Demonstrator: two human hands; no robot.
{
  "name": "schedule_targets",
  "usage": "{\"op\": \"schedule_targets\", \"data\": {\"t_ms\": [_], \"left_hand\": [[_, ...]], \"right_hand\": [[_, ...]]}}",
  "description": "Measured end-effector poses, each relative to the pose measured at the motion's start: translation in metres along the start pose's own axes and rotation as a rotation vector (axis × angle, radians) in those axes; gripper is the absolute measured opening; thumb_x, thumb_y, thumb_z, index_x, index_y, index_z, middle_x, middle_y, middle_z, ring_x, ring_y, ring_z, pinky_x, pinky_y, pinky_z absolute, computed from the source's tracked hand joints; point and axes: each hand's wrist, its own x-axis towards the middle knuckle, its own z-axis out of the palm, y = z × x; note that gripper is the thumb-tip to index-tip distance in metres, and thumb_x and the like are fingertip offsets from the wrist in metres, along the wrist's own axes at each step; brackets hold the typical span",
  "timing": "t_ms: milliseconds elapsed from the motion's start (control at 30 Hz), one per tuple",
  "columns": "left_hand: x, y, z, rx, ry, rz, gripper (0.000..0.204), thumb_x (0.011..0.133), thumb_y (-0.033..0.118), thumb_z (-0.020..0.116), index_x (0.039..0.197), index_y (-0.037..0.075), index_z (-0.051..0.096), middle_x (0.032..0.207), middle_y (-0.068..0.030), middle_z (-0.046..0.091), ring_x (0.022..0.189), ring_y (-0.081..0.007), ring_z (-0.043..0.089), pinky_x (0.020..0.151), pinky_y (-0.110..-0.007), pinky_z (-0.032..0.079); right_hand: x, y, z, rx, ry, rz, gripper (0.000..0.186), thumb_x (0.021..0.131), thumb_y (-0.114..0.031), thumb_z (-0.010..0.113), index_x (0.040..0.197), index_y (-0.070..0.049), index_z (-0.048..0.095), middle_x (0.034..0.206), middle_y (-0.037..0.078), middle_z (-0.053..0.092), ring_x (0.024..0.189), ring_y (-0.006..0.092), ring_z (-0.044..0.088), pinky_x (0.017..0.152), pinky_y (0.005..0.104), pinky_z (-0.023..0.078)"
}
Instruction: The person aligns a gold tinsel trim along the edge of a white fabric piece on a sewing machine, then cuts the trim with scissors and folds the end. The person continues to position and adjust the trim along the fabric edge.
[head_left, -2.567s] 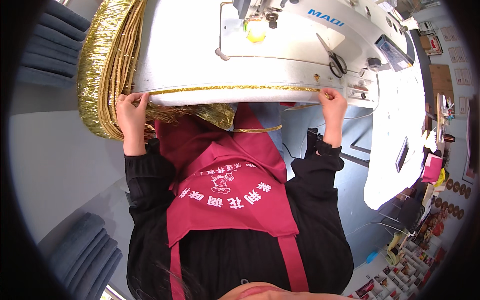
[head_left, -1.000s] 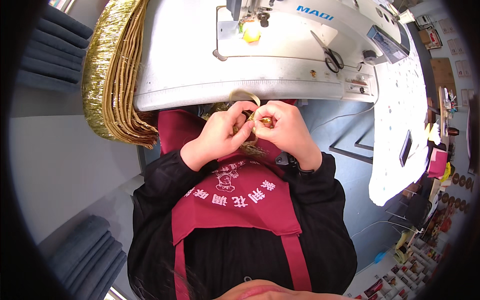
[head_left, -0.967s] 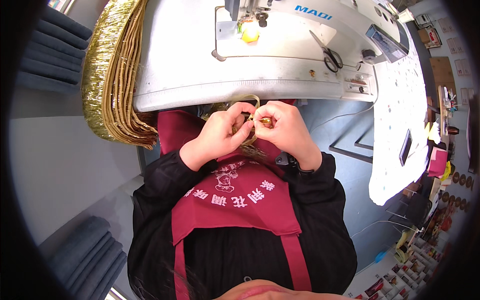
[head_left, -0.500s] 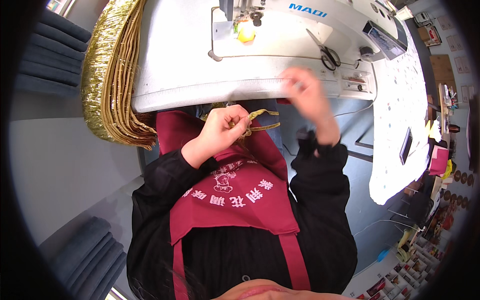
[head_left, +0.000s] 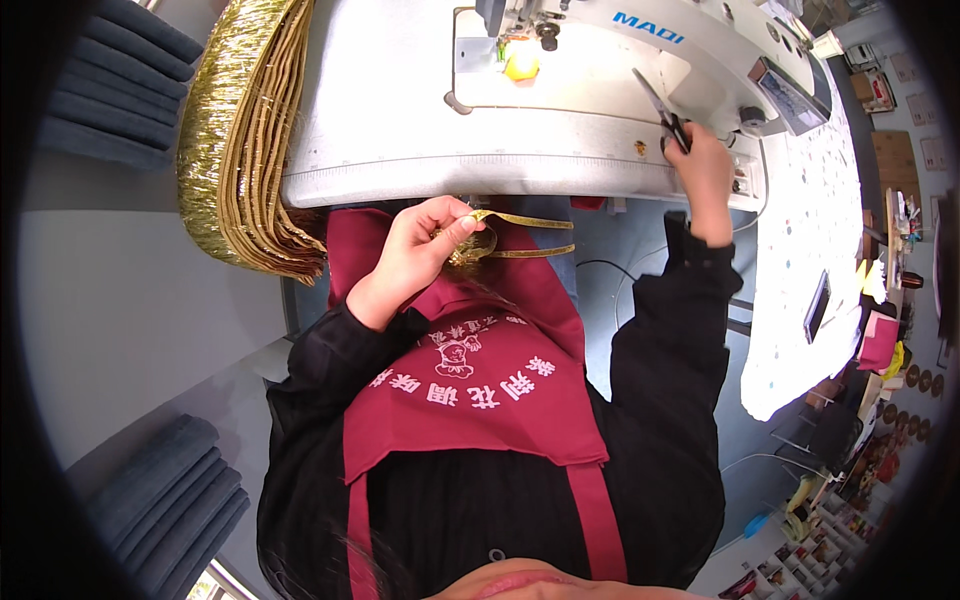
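My left hand (head_left: pixel 425 240) pinches a thin gold sequined band (head_left: pixel 528 220) above the maroon apron (head_left: pixel 470 420). The band's loose lengths stick out to the right, with a clump of gold tinsel (head_left: pixel 462 255) under my fingers. My right hand (head_left: pixel 700 160) is closed on the black handles of the scissors (head_left: pixel 653 95), which lie on the white sewing table (head_left: pixel 370 135). Their blades point away from me, toward the sewing machine (head_left: pixel 645 30). A small yellow object (head_left: pixel 522 60) is beside the needle area.
A thick folded bundle of gold fringe (head_left: pixel 215 140) drapes over the table's left end. Grey folded cushions (head_left: pixel 120 80) are stacked at upper left, more at lower left. A white covered surface (head_left: pixel 800 200) holds a phone (head_left: pixel 818 306) at right. A cluttered side table (head_left: pixel 893 230) stands beyond.
My hands have come from stretching the band along the table edge to gathering it near my lap. My right hand then left the band and moved up and right onto the scissors.
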Motion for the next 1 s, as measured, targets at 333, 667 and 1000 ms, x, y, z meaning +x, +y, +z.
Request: {"op": "schedule_targets", "data": {"t_ms": [333, 667, 1000], "left_hand": [[0.001, -0.001, -0.013, 0.030, 0.075, -0.015, 0.010, 0.100, 0.009, 0.062, 0.098, 0.001, 0.067, 0.077, 0.0071, 0.061, 0.067, 0.0008, 0.045, 0.060, -0.018, 0.035], [-0.001, -0.003, -0.017, 0.194, 0.252, 0.067, 0.012, 0.100, 0.011, 0.062, 0.095, 0.001, 0.066, 0.074, 0.0076, 0.058, 0.065, 0.0002, 0.046, 0.058, -0.018, 0.037], [-0.007, -0.011, -0.006, 0.182, 0.100, 0.018, 0.009, 0.100, 0.007, 0.061, 0.094, 0.000, 0.063, 0.081, 0.0047, 0.062, 0.073, -0.0008, 0.050, 0.064, -0.019, 0.040]], "right_hand": [[-0.160, -0.104, -0.010, 1.552, -1.246, 0.222, 0.042, 0.085, -0.012, 0.081, 0.119, 0.001, 0.059, 0.099, 0.002, 0.065, 0.089, 0.0084, 0.062, 0.082, 0.0261, 0.053], [-0.175, -0.141, 0.007, 1.553, -1.245, 0.289, 0.036, 0.093, -0.027, 0.075, 0.114, -0.002, 0.059, 0.095, 0.000, 0.064, 0.084, 0.0064, 0.060, 0.077, 0.0222, 0.051], [-0.163, -0.162, 0.022, 1.474, -1.150, 0.312, 0.047, 0.091, -0.044, 0.073, 0.106, -0.001, 0.060, 0.088, 0.003, 0.064, 0.076, 0.0085, 0.060, 0.069, 0.0231, 0.050]]}}
